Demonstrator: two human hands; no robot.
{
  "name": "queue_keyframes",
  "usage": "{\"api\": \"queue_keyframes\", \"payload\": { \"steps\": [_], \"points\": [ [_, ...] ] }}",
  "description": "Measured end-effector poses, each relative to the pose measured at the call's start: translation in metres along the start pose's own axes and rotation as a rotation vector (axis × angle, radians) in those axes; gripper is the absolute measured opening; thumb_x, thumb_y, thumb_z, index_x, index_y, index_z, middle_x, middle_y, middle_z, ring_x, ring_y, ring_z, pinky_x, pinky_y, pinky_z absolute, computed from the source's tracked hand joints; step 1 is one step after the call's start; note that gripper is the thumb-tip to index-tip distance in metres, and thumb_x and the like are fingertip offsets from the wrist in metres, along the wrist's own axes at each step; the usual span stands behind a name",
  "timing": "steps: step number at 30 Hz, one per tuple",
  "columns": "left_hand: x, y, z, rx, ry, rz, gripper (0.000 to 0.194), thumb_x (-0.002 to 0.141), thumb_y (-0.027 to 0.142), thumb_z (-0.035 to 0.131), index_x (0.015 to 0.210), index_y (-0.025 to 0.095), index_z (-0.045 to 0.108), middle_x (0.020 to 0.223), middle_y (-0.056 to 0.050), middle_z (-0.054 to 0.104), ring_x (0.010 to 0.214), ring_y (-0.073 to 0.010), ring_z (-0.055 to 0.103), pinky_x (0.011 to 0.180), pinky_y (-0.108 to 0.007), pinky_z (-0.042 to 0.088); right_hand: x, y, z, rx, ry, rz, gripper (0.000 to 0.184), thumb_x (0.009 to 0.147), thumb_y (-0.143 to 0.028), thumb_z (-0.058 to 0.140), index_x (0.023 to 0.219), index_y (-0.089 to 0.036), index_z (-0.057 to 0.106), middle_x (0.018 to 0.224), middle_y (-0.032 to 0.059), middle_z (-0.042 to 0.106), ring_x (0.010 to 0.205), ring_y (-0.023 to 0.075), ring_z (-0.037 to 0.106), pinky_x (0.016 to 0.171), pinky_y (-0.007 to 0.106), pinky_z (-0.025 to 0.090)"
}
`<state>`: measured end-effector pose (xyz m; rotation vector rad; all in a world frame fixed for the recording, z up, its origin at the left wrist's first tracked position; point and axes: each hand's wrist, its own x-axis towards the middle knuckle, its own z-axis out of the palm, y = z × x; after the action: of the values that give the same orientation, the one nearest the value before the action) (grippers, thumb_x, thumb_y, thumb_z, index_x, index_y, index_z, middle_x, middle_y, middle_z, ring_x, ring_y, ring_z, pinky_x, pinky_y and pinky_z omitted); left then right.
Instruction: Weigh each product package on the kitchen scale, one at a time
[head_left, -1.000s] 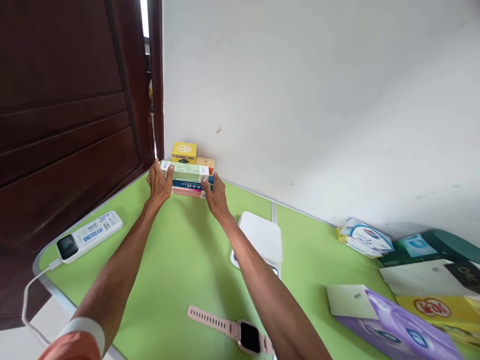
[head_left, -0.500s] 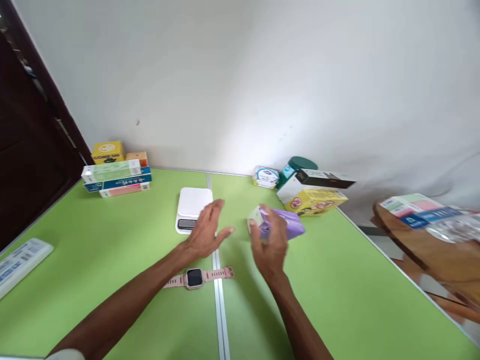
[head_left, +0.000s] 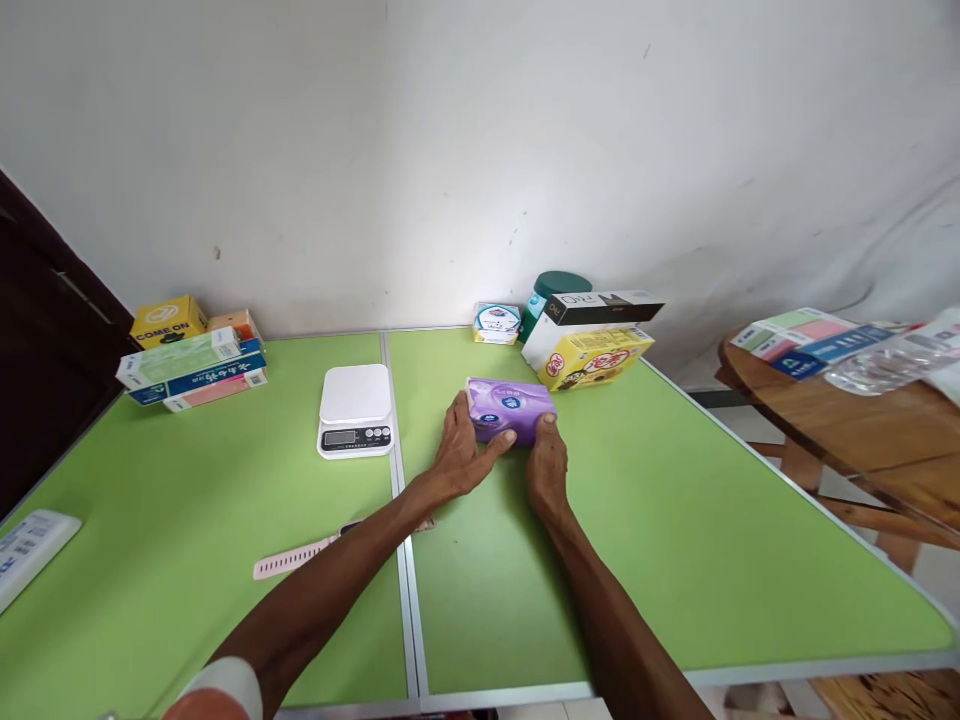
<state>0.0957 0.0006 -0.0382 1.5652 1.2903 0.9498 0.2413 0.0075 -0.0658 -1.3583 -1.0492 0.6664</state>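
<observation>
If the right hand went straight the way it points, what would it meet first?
The purple pack, which the right hand touches; beyond that, probably the small white box by the wall, though depth is unclear.

Single head-worn view, forward and down over the green table point(head_left: 675, 560), probably from roughly standing height.

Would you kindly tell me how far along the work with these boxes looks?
Apparently done: the green box, blue box and pink box form a stack near the wall. In hand: the purple pack, between the left hand and right hand. Possibly left: the black-and-white box and yellow snack box, untouched near the green tub; whether they need arranging, I cannot tell.
</observation>
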Motion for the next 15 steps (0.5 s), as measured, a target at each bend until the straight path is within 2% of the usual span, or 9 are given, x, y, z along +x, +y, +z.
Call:
{"api": "queue_keyframes", "payload": {
  "steps": [3, 5, 8, 11, 13, 15],
  "points": [
    [-0.001, 0.008, -0.018, 0.024, 0.059, 0.067, 0.123, 0.094, 0.078, 0.070, 0.182, 0.014, 0.011, 0.188, -0.027, 0.019, 0.178, -0.0442, 0.017, 0.145, -0.063, 0.019, -0.005, -0.017, 0.009, 0.063, -0.027, -0.042, 0.103, 0.096, -0.100, 0.037, 0.134, -0.013, 0.078, 0.139, 0.0219, 0.078, 0.132, 0.0388, 0.069, 0.119, 0.056, 0.050],
    [-0.002, 0.012, -0.040, 0.048, 0.136, 0.139, 0.120, 0.094, 0.080, 0.069, 0.182, 0.021, 0.014, 0.188, -0.024, 0.022, 0.176, -0.0443, 0.022, 0.143, -0.064, 0.024, -0.006, -0.028, 0.024, 0.083, -0.056, -0.101, 0.096, 0.100, -0.096, 0.037, 0.134, -0.016, 0.078, 0.138, 0.0198, 0.079, 0.132, 0.0375, 0.069, 0.120, 0.056, 0.050],
    [-0.006, 0.015, -0.087, 0.085, 0.259, 0.190, 0.110, 0.097, 0.081, 0.065, 0.181, 0.025, 0.022, 0.183, -0.023, 0.033, 0.168, -0.0444, 0.040, 0.136, -0.065, 0.038, -0.007, -0.048, 0.062, 0.097, -0.160, -0.200, 0.089, 0.104, -0.092, 0.036, 0.130, -0.019, 0.079, 0.136, 0.0183, 0.080, 0.129, 0.0363, 0.070, 0.119, 0.058, 0.052],
    [-0.014, 0.011, -0.139, 0.116, 0.375, 0.156, 0.100, 0.100, 0.082, 0.060, 0.177, 0.024, 0.035, 0.173, -0.025, 0.047, 0.152, -0.0425, 0.058, 0.122, -0.062, 0.054, -0.012, -0.065, 0.108, 0.114, -0.304, -0.283, 0.087, 0.104, -0.092, 0.037, 0.135, -0.022, 0.078, 0.138, 0.0194, 0.078, 0.125, 0.0373, 0.072, 0.113, 0.061, 0.058],
    [-0.021, 0.005, -0.169, 0.143, 0.454, 0.133, 0.094, 0.100, 0.083, 0.058, 0.171, 0.023, 0.045, 0.167, -0.024, 0.054, 0.149, -0.0418, 0.060, 0.121, -0.062, 0.054, -0.016, -0.072, 0.136, 0.114, -0.385, -0.323, 0.088, 0.104, -0.093, 0.036, 0.140, -0.023, 0.077, 0.142, 0.0201, 0.076, 0.126, 0.0395, 0.072, 0.110, 0.067, 0.060],
    [-0.026, -0.004, -0.191, 0.167, 0.510, 0.136, 0.087, 0.100, 0.083, 0.057, 0.164, 0.023, 0.055, 0.162, -0.021, 0.060, 0.152, -0.0412, 0.057, 0.127, -0.063, 0.048, -0.021, -0.074, 0.160, 0.105, -0.434, -0.354, 0.091, 0.103, -0.094, 0.034, 0.145, -0.024, 0.075, 0.144, 0.0198, 0.075, 0.129, 0.0420, 0.071, 0.113, 0.072, 0.058]
  ]
}}
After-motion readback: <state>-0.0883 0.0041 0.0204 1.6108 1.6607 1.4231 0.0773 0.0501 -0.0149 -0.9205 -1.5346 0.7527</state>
